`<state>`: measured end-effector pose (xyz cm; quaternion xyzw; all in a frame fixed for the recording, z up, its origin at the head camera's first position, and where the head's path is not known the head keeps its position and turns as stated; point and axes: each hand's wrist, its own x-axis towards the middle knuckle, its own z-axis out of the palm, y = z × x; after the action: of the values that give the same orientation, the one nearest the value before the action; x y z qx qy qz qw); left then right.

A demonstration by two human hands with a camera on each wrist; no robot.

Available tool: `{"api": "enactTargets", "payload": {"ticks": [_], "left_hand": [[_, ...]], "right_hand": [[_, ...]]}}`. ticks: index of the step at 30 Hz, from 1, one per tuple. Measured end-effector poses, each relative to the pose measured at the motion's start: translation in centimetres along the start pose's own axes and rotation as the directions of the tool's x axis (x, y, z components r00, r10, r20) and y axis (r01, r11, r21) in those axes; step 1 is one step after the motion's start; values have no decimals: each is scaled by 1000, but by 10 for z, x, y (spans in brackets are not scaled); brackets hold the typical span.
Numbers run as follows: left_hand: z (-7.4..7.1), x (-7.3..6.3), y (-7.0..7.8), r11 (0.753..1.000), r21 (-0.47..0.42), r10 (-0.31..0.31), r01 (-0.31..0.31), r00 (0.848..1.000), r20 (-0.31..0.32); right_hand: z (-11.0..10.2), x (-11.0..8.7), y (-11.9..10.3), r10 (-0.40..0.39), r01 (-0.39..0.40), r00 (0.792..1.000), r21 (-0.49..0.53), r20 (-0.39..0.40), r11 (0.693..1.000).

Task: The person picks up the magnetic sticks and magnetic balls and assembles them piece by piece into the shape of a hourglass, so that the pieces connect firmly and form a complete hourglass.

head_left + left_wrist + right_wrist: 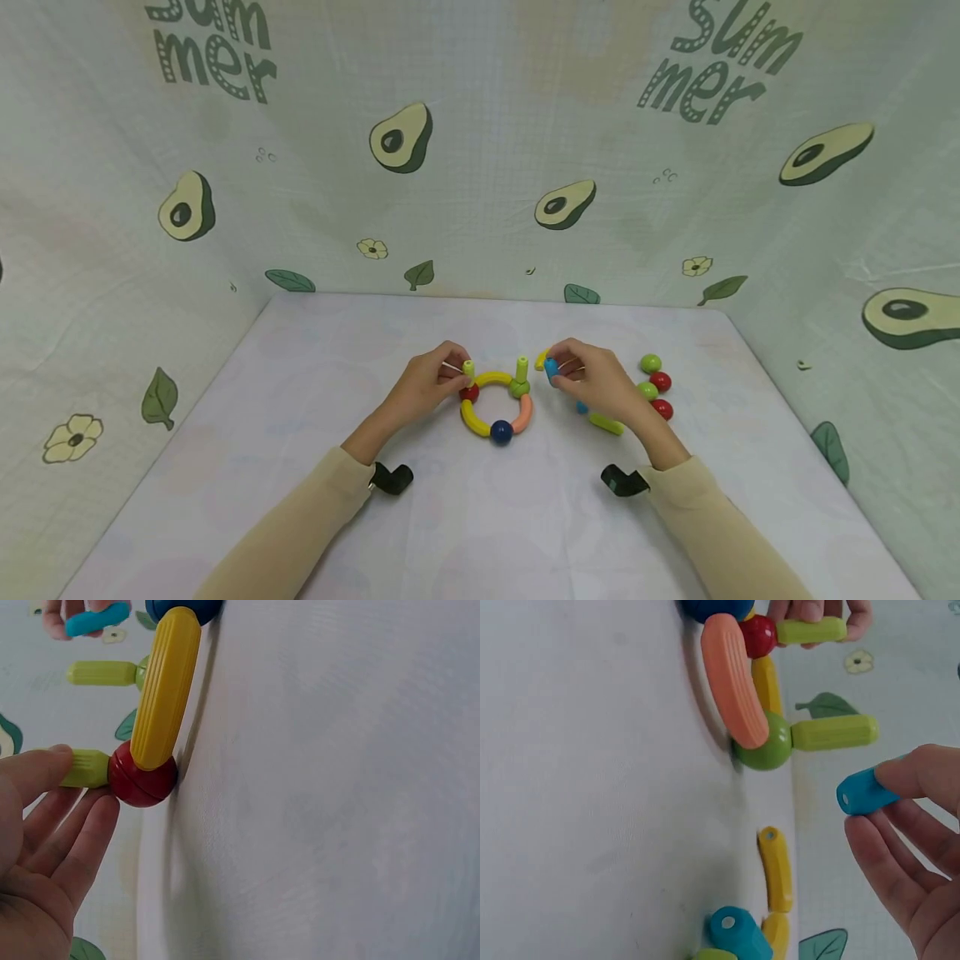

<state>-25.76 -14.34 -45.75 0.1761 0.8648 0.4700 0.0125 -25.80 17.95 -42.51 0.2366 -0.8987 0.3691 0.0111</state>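
A ring of toy rods and balls lies on the table: yellow curved rods (474, 421), a salmon curved rod (733, 681), a navy ball (501, 432), a red ball (142, 776) and a green ball (766, 742). From the green ball a light green rod (522, 368) stands upright. Another light green rod (88, 769) rises from the red ball, and my left hand (431, 381) pinches it between thumb and fingers. To the right of the ring, my right hand (602, 381) holds a blue rod (864, 792) in the air, its lower end touching nothing.
Loose pieces lie right of the ring, partly behind my right hand: green balls (651, 363), red balls (662, 409), a light green rod (606, 423), a blue rod (739, 934) and yellow curved rods (776, 870). A printed cloth (480, 242) hangs behind the table (450, 533).
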Motion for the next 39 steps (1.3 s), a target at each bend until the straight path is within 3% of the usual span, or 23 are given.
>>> {"api": "enactTargets", "payload": {"ticks": [6,17,26,39], "left_hand": [[0,-1,-2,1000,-13,-5,5,1000,1],[1,-1,-2,1000,-14,10,-10,1000,6],[3,-3,-1,999,-42,13,-13,1000,-7],[4,-5,-4,998,-52,25,-27,999,-28]], "right_hand": [[6,-8,-16,-38,40,999,92,-20,995],[26,-13,-38,-130,128,992,164,0,978],[40,-14,-46,-144,138,989,168,26,976],[50,-12,-46,-158,131,979,193,129,972]]}}
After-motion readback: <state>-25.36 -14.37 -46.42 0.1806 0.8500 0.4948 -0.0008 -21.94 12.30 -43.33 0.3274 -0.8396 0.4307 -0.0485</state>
